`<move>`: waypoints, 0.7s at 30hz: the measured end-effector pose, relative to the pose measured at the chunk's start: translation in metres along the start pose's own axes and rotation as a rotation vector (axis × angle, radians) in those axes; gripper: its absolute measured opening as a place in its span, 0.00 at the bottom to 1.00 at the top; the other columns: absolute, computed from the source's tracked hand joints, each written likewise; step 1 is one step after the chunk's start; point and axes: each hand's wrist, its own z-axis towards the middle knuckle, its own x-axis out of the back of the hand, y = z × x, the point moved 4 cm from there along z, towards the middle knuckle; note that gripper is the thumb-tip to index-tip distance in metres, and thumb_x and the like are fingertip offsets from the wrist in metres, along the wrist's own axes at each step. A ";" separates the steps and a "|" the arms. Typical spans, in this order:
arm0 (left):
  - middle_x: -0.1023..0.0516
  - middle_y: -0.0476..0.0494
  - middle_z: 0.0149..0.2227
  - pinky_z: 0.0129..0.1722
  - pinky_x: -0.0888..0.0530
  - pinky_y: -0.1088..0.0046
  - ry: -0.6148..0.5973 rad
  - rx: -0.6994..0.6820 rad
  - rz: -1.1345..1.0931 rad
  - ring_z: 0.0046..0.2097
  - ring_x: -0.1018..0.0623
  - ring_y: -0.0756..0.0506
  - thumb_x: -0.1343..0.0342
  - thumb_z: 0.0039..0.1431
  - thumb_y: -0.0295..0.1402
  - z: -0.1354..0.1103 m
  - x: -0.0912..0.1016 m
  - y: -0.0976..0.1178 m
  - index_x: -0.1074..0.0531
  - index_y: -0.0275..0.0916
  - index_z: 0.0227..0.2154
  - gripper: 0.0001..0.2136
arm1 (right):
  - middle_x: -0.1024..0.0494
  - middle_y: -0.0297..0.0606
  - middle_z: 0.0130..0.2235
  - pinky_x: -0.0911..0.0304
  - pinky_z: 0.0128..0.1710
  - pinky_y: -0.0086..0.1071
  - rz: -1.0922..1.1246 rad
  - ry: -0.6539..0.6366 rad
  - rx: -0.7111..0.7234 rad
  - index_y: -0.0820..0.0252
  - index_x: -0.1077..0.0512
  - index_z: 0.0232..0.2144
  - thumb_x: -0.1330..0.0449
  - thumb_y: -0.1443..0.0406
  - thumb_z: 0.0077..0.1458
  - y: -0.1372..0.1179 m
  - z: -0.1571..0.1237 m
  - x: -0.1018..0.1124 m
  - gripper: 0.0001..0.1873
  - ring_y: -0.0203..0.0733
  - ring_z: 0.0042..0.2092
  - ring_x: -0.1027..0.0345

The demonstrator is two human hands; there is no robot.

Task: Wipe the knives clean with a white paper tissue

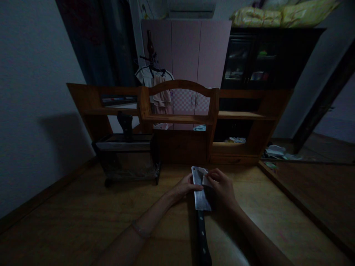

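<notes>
A cleaver (202,199) with a broad grey blade and a black riveted handle is in the middle of the head view, its handle pointing toward me. My left hand (184,187) grips the blade from the left, with the thumb lying across its face. On the other side, my right hand (222,184) pinches a small white piece, perhaps paper or cloth (206,180), against the upper right part of the blade. The fingers of my left hand behind the blade are hidden.
A knife block (127,162) with a dark-handled knife in it stands on the wooden tabletop (83,221) at left. Behind is a wooden shelf unit (180,119). A raised edge (299,203) runs along the right side. Clothes (158,85) hang farther back, before pink cabinets.
</notes>
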 end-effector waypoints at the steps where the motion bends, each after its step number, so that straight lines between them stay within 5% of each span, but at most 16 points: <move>1: 0.25 0.37 0.44 0.44 0.30 0.65 -0.002 0.000 0.003 0.42 0.24 0.41 0.32 0.37 0.25 0.000 0.000 -0.001 0.32 0.35 0.47 0.29 | 0.21 0.40 0.33 0.35 0.33 0.34 0.003 0.001 -0.003 0.57 0.30 0.32 0.43 0.56 0.53 0.000 0.000 0.000 0.11 0.47 0.37 0.27; 21: 0.25 0.37 0.44 0.43 0.30 0.66 0.003 -0.007 0.025 0.43 0.24 0.41 0.32 0.38 0.26 0.000 0.002 -0.001 0.31 0.35 0.48 0.29 | 0.22 0.40 0.33 0.36 0.32 0.33 -0.005 0.015 0.026 0.57 0.30 0.32 0.43 0.57 0.54 -0.003 0.000 0.002 0.10 0.47 0.36 0.27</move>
